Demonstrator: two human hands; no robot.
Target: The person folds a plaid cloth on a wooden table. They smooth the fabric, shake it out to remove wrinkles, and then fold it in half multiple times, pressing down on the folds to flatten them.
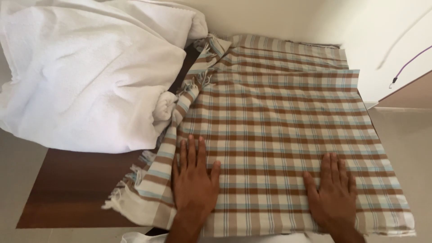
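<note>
Both hands lie flat with the fingers spread, pinching nothing: my left hand point(194, 180) presses near the left fringed side of the checked cloth point(279, 130), and my right hand point(332, 191) presses near its near right part. This brown, white and light blue cloth is spread on the dark wooden worktop point(72, 189), folded in layers, with its far edges a little stepped and not lined up. To the left of it, touching its fringe, sits a heap of white towel point(90, 72). For smoothing well, I judge that I should keep the palms low and push outward from the middle with even pressure, so the layers do not slide apart. I would watch the fringe on the left, because it bunches easily under the towel.
</note>
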